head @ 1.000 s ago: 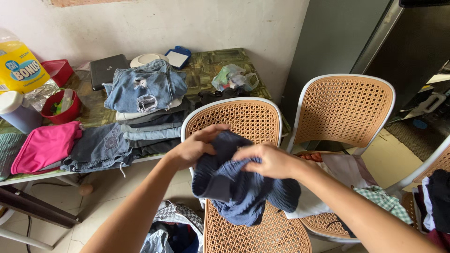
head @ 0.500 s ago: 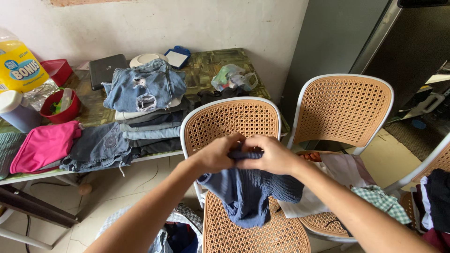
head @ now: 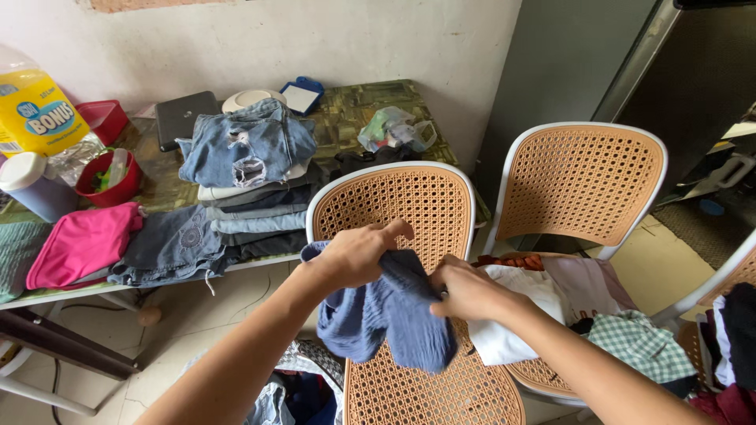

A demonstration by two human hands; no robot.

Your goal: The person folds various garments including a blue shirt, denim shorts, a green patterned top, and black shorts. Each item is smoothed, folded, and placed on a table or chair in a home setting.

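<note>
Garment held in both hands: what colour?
Dusty blue-grey garment, plain with a crinkled texture; head view.

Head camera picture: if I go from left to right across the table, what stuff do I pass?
Yellow plastic bag → red round bowl → tall stack of folded denim jeans → crumpled clear plastic bag.

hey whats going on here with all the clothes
A person stands over a cane-seat chair, both hands gripping a dark blue garment bunched above it. The left hand clutches its upper edge; the right hand pinches it slightly lower. A stack of folded jeans and a pink item lie on the table behind. More loose clothes are heaped on the next chair.
</note>
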